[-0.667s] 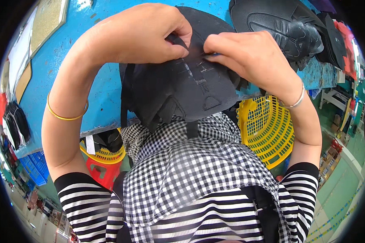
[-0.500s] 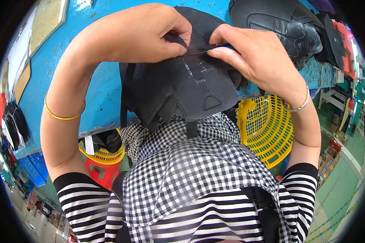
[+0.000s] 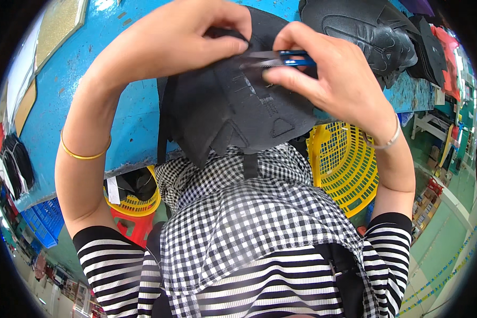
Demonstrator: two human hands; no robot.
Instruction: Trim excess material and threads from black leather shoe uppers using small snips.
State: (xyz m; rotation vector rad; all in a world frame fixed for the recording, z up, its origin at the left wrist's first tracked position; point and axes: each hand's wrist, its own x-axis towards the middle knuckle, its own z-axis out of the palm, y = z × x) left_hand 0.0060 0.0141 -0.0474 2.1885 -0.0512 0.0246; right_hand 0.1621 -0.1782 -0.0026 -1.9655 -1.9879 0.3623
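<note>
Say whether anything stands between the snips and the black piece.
Nothing visible does: the right hand holds the blue-handled snips over the black piece, and the left hand is off to their left, not between.

Scuffed blue table: black panel over front edge; stitched black pieces right; gold sheet left.

Left hand clipped by upper edge; its fingers hide part of the black piece. Right hand: blue-handled snips, blades blurred; we can't tell if they touch the piece. Pale marks too small for us.
</note>
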